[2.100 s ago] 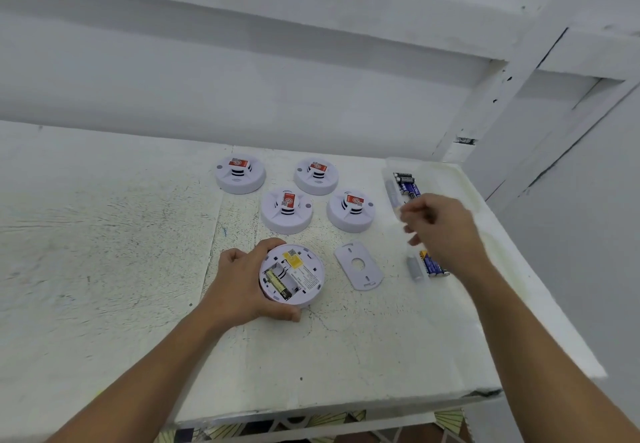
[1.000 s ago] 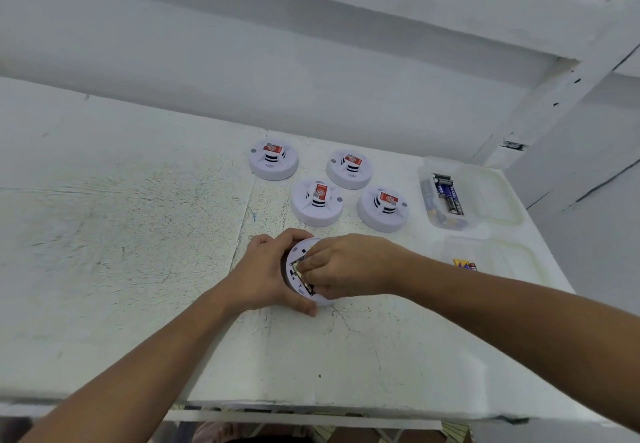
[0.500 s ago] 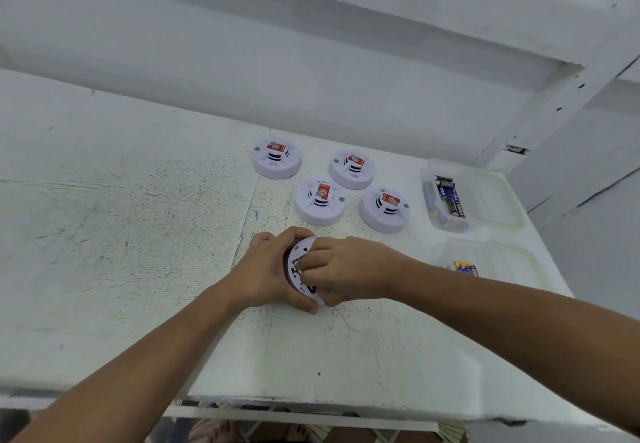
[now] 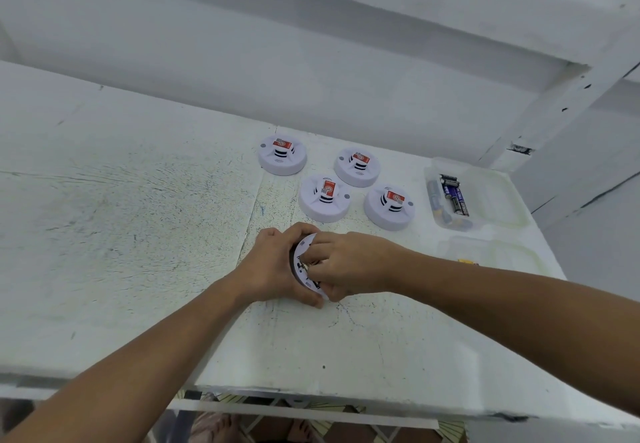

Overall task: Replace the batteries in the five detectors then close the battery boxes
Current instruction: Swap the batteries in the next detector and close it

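Keep the work flat on the white table (image 4: pixel 138 234), with four closed detectors (image 4: pixel 323 198) just beyond the grip and the clear tub of batteries (image 4: pixel 450 200) well off to its right. Hold firm with the left hand (image 4: pixel 270 269), curled round the far and left rim of the upturned detector (image 4: pixel 302 266), to stop any rocking. Work with the right hand (image 4: pixel 356 264), fingers bent down into the open battery bay; impossible to tell whether pinching a cell there or only pressing. Probably seating a battery: match the polarity marks, lead with the spring end, then press the free end flat before fetching the cover. Differs from two seconds back in the right hand, then over the tub, now on the detector. Same left-hand hold. No sight now of the cover plate, then lying just right of the grip and presumably under the right wrist.
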